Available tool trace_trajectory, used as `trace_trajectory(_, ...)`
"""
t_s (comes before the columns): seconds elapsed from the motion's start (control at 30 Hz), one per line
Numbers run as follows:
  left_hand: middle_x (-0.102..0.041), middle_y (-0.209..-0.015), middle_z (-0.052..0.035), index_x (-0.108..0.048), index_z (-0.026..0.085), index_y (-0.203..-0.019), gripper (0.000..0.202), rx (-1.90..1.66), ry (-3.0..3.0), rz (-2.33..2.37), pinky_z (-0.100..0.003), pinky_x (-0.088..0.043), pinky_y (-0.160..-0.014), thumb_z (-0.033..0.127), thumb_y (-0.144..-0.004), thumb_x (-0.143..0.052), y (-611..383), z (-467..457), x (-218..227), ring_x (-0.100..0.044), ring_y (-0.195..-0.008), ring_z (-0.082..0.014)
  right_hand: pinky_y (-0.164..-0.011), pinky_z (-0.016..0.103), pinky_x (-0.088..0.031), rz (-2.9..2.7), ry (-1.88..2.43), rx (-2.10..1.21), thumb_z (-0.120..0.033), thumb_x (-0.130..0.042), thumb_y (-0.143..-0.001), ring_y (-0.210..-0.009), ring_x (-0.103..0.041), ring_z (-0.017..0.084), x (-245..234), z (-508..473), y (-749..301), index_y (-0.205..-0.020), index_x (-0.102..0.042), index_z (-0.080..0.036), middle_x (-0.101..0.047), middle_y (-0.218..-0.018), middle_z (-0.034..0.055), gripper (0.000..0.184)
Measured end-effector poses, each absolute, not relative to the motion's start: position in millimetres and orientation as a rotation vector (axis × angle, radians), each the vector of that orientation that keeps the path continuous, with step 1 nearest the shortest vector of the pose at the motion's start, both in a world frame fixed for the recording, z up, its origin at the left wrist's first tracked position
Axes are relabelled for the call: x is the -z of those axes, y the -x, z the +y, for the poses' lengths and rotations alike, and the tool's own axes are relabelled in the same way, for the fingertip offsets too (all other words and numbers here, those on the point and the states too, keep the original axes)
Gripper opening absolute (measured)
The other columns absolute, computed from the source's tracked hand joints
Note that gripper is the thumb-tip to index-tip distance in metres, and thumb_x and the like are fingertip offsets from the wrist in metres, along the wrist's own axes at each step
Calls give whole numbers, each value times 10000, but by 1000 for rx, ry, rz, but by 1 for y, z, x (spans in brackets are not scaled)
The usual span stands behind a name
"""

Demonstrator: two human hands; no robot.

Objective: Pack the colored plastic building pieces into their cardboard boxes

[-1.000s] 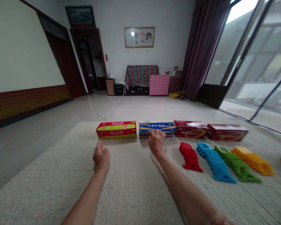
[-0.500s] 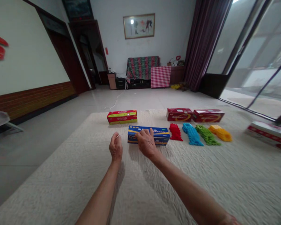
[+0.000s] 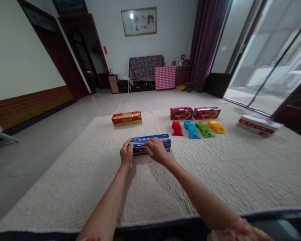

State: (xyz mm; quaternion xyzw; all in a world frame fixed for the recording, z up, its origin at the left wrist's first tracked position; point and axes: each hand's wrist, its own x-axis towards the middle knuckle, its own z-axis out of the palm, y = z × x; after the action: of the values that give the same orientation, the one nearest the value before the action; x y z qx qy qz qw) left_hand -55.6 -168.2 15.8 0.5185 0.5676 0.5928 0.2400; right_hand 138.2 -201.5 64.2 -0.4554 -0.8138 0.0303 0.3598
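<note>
A long blue cardboard box [image 3: 163,141] with orange stripes and white lettering lies in front of me on the cream quilted cover. My left hand [image 3: 126,153] is closed around its left end, the thumb near the top edge. Over the middle of the box, my right hand [image 3: 157,149] has its bent fingers pressed at the upper front edge. Those fingers hide part of the lettering, and I cannot make out whether the lid is loose there.
A red and yellow box [image 3: 126,118] stands beyond to the left. Two dark red boxes [image 3: 181,113] sit at the back right, behind red [image 3: 177,129], blue [image 3: 191,130], green [image 3: 204,129] and yellow [image 3: 216,127] plastic pieces. A white and red box [image 3: 259,125] lies far right.
My left hand, apart from the blue box before, now grips its left end. The right hand stays on the box, which sits closer to me relative to the coloured pieces. The view has shifted.
</note>
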Motion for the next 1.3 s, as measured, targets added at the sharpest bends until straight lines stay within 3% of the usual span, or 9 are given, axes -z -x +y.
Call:
trace_trajectory(0.17,-683,-1246,-80,-700,204,-1115,322,-1709,-1443,1526,-397,-420,-1086,315,-884,-504,49,-174,-9,-595,-1208,-228,-1002,495,-401,-1730,1310,-96,-278,-529,-837,-1151,-538,301,-52,-185,-199,-1055,-663,-146,-590,-1228,190,288)
trace_trajectory(0.5,-662,-1270,-106,-669,184,-1163,383,-1744,-1447,1491,-405,-408,-1090,367,-920,-435,33,-152,-4,-581,-1216,-235,-1038,443,-429,-1569,1280,-242,-301,-540,-776,-1197,-583,270,-23,-166,-217,-1064,-666,-178,-605,-1312,160,337)
trace_trajectory(0.67,-658,-1278,-110,-668,172,-1175,396,-1753,-1455,1447,-396,-421,-1080,377,-920,-445,28,-137,-1,-579,-1220,-237,-1052,476,-409,-1547,1258,-208,-296,-526,-786,-1235,-549,287,-23,-154,-218,-1094,-657,-159,-579,-1340,186,361)
trace_trajectory(0.8,-666,-1270,-90,-674,189,-1164,377,-1767,-1480,1420,-382,-425,-1080,382,-919,-464,30,-134,3,-579,-1222,-226,-1077,573,-338,-1775,1302,-174,-302,-595,-752,-1293,-478,346,-38,-144,-225,-1057,-698,-182,-604,-1315,164,343)
trace_trajectory(1.1,-658,-1256,-111,-683,183,-1113,331,-1919,-1759,1434,-431,-413,-1100,340,-929,-457,31,-131,3,-568,-1234,-231,-1037,530,-434,-2067,1308,-495,-389,-672,-782,-1278,-522,321,-55,-124,-257,-1232,-650,-240,-504,-1438,146,475)
trace_trajectory(1.3,-652,-1249,-115,-711,188,-1032,261,-1904,-2189,1351,-469,-396,-1110,271,-884,-513,26,-139,-11,-528,-1273,-264,-1026,529,-453,-2092,1268,-428,-369,-687,-765,-1253,-544,321,-51,-121,-260,-1198,-672,-247,-562,-1376,128,450)
